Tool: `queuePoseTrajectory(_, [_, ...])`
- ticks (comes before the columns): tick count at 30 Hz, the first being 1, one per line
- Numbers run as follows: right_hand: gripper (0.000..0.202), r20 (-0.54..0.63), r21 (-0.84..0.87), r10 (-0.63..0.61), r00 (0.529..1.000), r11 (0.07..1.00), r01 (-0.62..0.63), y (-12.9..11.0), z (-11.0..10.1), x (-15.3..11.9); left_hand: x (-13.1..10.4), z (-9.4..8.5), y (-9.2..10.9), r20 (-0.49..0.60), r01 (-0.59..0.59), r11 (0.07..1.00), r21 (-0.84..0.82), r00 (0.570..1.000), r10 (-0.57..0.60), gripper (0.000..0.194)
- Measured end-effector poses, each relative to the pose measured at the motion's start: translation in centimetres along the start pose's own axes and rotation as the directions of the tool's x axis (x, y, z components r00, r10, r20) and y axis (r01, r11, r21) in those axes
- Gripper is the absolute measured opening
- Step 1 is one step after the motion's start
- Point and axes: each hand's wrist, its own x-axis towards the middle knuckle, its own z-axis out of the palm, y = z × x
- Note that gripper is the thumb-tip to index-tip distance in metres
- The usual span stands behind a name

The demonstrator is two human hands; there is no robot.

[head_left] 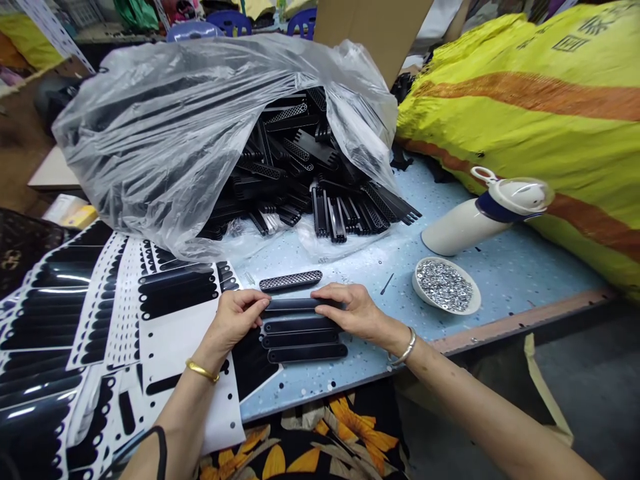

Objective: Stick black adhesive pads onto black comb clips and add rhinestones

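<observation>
My left hand (240, 315) pinches the left end of a long black strip (293, 305) between thumb and fingers. At its other end, my right hand (354, 308) is closed on the same strip. The strip lies level, low over the table or on it; I cannot tell which. Just below it are three black round-ended bars (305, 339) in a row, with small holes at their ends. Beyond my hands lies a similar bar with a lattice face (291, 281). Sheets of black round-ended stickers (177, 291) spread out beside my left hand.
A clear plastic bag (165, 140) spills black plastic parts (285, 167) onto the speckled blue table (360, 367). To the right are a bowl of small metal pieces (447, 286), a tilted white bottle (455, 225), a thin dark pin (387, 284) and a big yellow sack (540, 133).
</observation>
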Motion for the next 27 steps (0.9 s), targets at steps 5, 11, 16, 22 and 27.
queuePoseTrajectory(5, [0.019,-0.086,0.005,0.008,0.996,1.000,-0.007,0.0,-0.3,-0.6,-0.1,0.0,0.0,0.002,-0.011,1.000,0.018,1.000,0.011,0.026])
queuePoseTrajectory(11, [0.014,-0.228,-0.085,0.068,0.971,0.992,-0.090,0.1,-1.8,-2.2,-0.2,0.0,0.0,0.015,-0.016,0.998,0.062,1.000,0.015,0.028])
queuePoseTrajectory(16, [0.018,-0.240,-0.082,0.147,0.960,0.982,-0.171,0.1,-1.2,-2.2,-0.1,0.0,-0.3,0.022,-0.044,0.996,0.075,0.999,0.043,0.027])
queuePoseTrajectory(22, [0.026,-0.161,-0.029,0.145,0.976,0.988,-0.151,0.2,-0.1,0.2,0.0,0.0,-0.4,0.039,-0.067,0.995,0.072,0.997,0.064,0.027])
queuePoseTrajectory(27, [0.026,-0.086,-0.060,0.068,0.994,0.996,-0.073,0.6,-0.2,1.1,0.1,0.0,-0.4,0.059,-0.083,0.995,0.054,0.995,0.080,0.025])
